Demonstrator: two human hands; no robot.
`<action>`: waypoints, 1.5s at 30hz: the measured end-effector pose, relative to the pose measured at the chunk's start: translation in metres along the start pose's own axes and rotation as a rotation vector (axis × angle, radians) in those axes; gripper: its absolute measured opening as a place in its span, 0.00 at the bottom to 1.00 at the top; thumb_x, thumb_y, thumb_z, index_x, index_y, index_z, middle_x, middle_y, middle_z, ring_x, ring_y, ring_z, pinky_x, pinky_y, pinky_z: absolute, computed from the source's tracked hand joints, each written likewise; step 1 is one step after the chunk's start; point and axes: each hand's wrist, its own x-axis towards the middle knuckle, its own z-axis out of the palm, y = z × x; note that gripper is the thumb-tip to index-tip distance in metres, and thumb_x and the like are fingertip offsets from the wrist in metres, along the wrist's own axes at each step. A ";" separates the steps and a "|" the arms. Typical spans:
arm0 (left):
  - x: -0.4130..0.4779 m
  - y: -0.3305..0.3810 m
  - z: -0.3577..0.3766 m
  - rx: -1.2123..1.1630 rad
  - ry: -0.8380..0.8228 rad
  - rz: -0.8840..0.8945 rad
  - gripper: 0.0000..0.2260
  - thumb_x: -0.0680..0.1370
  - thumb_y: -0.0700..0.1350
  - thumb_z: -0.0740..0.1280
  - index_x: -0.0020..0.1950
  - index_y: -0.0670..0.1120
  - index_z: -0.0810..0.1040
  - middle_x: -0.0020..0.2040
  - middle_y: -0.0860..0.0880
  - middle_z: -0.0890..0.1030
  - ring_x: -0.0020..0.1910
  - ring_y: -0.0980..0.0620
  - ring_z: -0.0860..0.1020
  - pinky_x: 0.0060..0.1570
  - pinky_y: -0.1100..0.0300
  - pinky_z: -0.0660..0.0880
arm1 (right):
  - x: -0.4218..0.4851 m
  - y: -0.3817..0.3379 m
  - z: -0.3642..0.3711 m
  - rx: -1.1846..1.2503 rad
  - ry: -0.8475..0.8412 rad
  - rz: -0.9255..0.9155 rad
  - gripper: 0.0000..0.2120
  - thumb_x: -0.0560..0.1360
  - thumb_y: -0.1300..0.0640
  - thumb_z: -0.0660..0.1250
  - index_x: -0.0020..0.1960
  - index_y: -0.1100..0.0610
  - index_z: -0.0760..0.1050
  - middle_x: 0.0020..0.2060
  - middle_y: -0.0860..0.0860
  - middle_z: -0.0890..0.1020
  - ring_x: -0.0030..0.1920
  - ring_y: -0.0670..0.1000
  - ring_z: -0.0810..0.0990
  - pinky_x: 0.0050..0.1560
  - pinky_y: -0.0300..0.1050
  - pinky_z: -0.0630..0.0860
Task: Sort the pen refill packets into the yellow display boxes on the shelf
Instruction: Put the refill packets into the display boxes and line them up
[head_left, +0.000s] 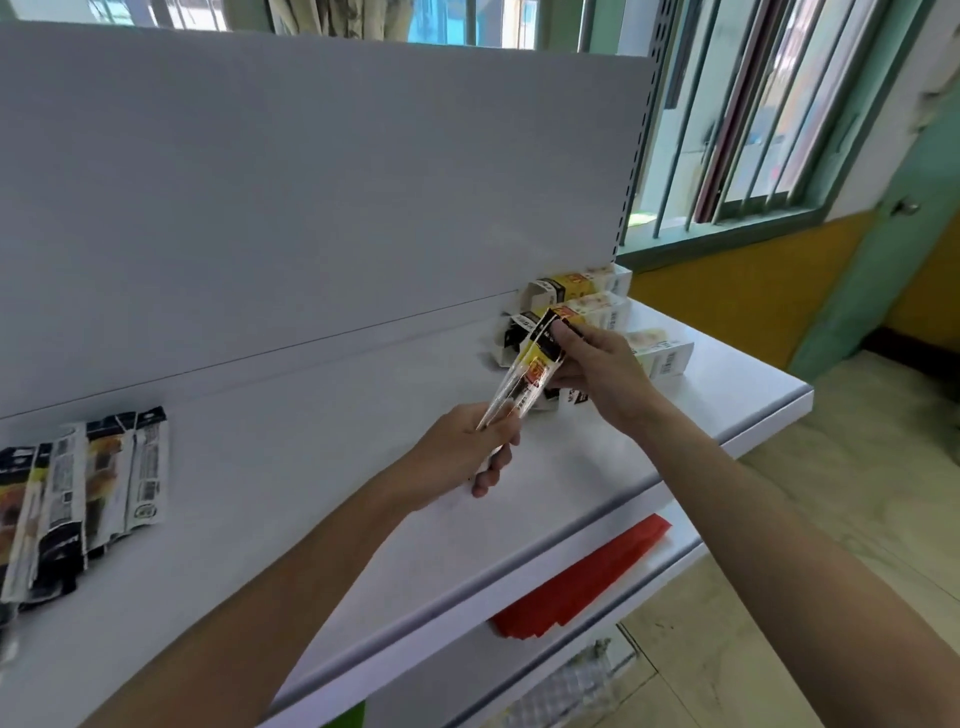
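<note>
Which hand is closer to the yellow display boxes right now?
Right. The right hand pinches the top end of the packet directly in front of the boxes; the left hand grips its bottom end, nearer the front edge of the shelf.

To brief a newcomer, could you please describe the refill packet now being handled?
On the white shelf, look right, in front of the yellow display boxes. The refill packet is the one held off the shelf, left hand gripping its lower end and right hand its top; the other packets lie flat at the far left.
</note>
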 end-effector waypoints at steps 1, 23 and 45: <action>0.006 0.000 0.002 -0.011 0.025 0.012 0.12 0.80 0.48 0.58 0.41 0.43 0.71 0.30 0.48 0.70 0.22 0.55 0.67 0.23 0.65 0.66 | 0.003 0.002 0.002 0.102 0.019 0.028 0.11 0.79 0.54 0.59 0.48 0.57 0.78 0.42 0.57 0.82 0.44 0.58 0.80 0.52 0.53 0.77; 0.103 0.031 0.098 -0.278 0.269 0.078 0.11 0.81 0.45 0.57 0.40 0.43 0.68 0.24 0.51 0.68 0.19 0.56 0.64 0.20 0.67 0.62 | 0.068 0.003 -0.080 0.410 -0.572 0.165 0.13 0.78 0.54 0.58 0.55 0.62 0.73 0.47 0.56 0.82 0.48 0.53 0.82 0.50 0.47 0.79; 0.108 0.013 0.092 0.021 0.870 -0.244 0.20 0.76 0.49 0.66 0.63 0.46 0.61 0.47 0.43 0.80 0.43 0.46 0.80 0.50 0.51 0.78 | 0.111 -0.017 -0.086 -1.419 -0.715 -0.218 0.17 0.81 0.46 0.51 0.42 0.56 0.69 0.33 0.49 0.72 0.39 0.52 0.75 0.41 0.44 0.72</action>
